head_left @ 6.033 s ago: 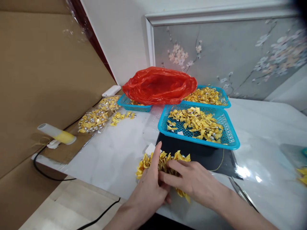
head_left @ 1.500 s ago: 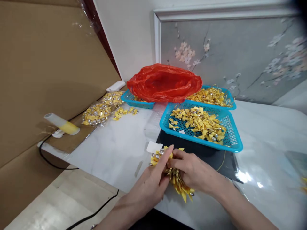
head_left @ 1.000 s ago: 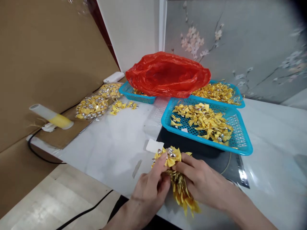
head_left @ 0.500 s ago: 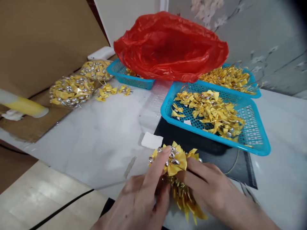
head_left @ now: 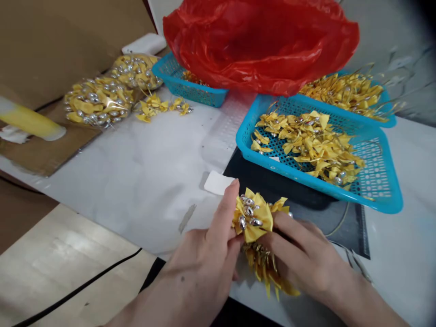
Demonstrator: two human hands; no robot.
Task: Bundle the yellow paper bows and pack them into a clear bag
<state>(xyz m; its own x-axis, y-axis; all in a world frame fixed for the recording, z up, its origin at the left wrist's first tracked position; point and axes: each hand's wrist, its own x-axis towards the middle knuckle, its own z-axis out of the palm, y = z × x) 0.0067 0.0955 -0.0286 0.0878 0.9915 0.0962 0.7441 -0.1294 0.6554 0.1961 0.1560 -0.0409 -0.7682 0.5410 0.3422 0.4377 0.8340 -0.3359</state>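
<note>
Between my two hands is a bunch of yellow ribbon flowers (head_left: 254,218) with silver beads at the centre and gold wire stems below. My left hand (head_left: 204,263) is closed around its left side, with the index finger stretched up along the petals. From the right, my right hand (head_left: 306,254) grips the bunch, its fingertips partly hidden behind the petals. More yellow ribbon strips hang beneath, close to the table. Just ahead, a blue plastic basket (head_left: 391,177) holds many loose yellow ribbon flowers (head_left: 320,145).
A red plastic bag (head_left: 265,45) lies over the baskets behind. Bagged beaded flowers (head_left: 98,100) sit at the left on cardboard, near a yellow-and-white roll (head_left: 30,120). A white paper piece (head_left: 218,182) and a black mat (head_left: 347,227) lie near my hands. Metal scissors or tweezers (head_left: 357,265) are beside my right wrist.
The view has tilted down and shifted slightly. My left index finger has lifted off the beads and now points upward beside the petals. The bunch stays between both hands.
</note>
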